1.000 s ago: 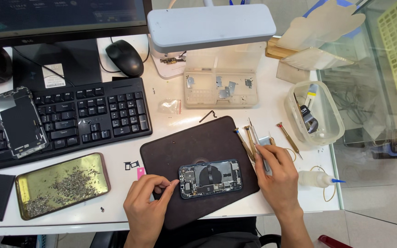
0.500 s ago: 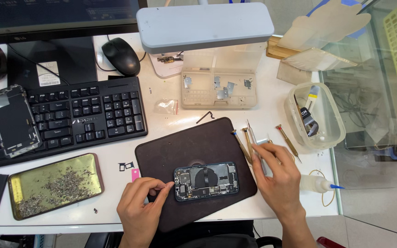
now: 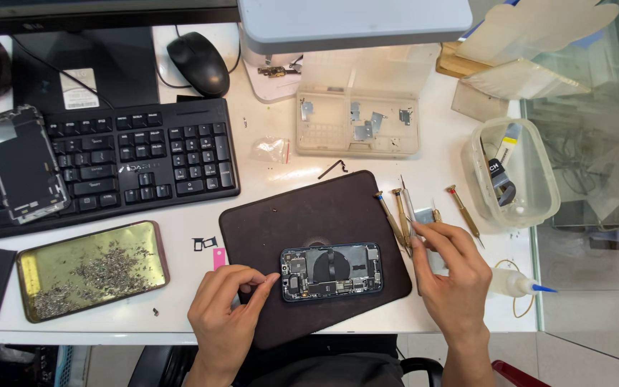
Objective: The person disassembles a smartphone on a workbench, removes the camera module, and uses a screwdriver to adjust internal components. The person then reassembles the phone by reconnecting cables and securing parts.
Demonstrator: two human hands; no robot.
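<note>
An opened phone [image 3: 331,271] with its insides showing lies flat on a dark work mat [image 3: 309,215]. My left hand [image 3: 225,315] rests at the mat's near left, thumb and forefinger pinching the phone's left edge. My right hand [image 3: 454,278] is at the mat's right edge, fingertips closed on thin silver tweezers [image 3: 408,206]. The tweezers lie among several small screwdrivers [image 3: 392,218].
A black keyboard [image 3: 137,158] carries a detached phone screen [image 3: 24,163]. A metal tray of screws [image 3: 91,269] sits at the left. Behind the mat are a clear parts box [image 3: 356,122] and a mouse [image 3: 197,63]. At the right are a plastic tub [image 3: 514,172], a glue bottle [image 3: 514,282] and the glass edge.
The view has shifted a little. My left hand stays at the phone's left edge and my right hand stays at the tools, its fingers closing on the tweezers.
</note>
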